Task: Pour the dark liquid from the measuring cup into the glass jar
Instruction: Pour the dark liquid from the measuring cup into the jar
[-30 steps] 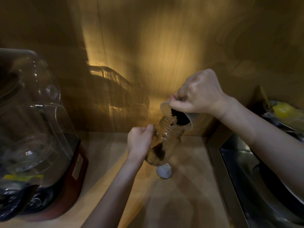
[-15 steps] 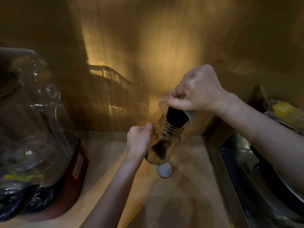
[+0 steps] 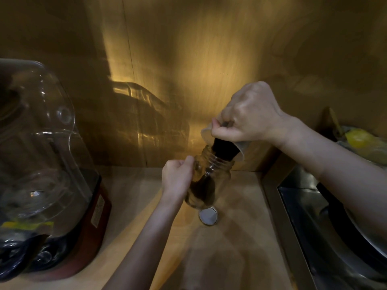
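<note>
I have the left hand (image 3: pixel 177 176) closed around the left side of the glass jar (image 3: pixel 209 181), which is tilted with its mouth leaning up and to the right, its base low over the wooden counter (image 3: pixel 134 206); I cannot tell whether the base touches the wood. My left grip is a firm wrap, fingers curled round the glass near the threaded neck.

My right hand (image 3: pixel 249 114) is above and to the right of the jar, clenched from above on the clear measuring cup (image 3: pixel 240 148). The cup is tipped steeply, its spout end pointing down and left onto the jar's mouth. The dark liquid (image 3: pixel 225 149) fills the lower part of the cup right at the jar's rim, and a dark stream runs down inside the jar, with a dark pool gathered near its bottom.

Just near of the jar, a round lid (image 3: pixel 208 216) with a pale inside lies flat on the counter, close to the jar's base.

At the left edge stands a blender (image 3: pixel 52 164) with a clear cover and a red base. On the right, a steel sink (image 3: pixel 314 216) is set beside the counter, and something yellow (image 3: pixel 359 139) sits at its far side, too blurred to name.
</note>
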Action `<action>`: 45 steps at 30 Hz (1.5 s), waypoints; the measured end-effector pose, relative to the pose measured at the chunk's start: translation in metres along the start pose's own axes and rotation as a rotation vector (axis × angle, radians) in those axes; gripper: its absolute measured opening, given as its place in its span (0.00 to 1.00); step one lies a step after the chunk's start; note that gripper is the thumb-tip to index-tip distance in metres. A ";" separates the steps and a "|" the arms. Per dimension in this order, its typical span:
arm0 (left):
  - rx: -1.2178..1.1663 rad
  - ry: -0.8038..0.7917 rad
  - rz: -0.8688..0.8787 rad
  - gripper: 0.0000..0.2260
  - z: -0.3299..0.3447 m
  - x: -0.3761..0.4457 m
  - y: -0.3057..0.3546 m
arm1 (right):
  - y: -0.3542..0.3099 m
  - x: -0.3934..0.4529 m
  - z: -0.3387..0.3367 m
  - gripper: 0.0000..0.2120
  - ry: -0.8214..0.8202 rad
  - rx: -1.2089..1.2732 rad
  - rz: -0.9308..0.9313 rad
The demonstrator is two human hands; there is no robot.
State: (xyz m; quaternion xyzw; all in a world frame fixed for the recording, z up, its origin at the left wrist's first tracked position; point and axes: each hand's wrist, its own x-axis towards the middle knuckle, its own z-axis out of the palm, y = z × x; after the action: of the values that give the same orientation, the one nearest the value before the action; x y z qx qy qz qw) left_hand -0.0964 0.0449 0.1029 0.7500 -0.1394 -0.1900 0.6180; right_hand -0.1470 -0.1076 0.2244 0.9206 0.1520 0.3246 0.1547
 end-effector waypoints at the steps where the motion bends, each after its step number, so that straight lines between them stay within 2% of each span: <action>1: -0.002 -0.003 -0.005 0.16 0.000 0.000 0.000 | 0.000 0.000 -0.001 0.24 -0.001 -0.002 -0.004; 7: -0.001 0.001 -0.003 0.16 0.001 -0.001 0.001 | 0.000 0.000 -0.003 0.24 0.005 -0.001 0.005; 22: -0.059 0.020 -0.034 0.25 0.001 0.002 -0.005 | -0.003 0.003 -0.001 0.23 0.016 0.015 0.025; 45: -0.142 -0.017 -0.039 0.24 -0.002 0.001 -0.004 | -0.003 0.007 -0.004 0.23 0.022 0.001 -0.029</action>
State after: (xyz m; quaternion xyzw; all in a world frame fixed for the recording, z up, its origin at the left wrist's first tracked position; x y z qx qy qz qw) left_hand -0.0945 0.0473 0.0995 0.7052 -0.1162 -0.2179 0.6646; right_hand -0.1452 -0.1017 0.2302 0.9147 0.1674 0.3326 0.1572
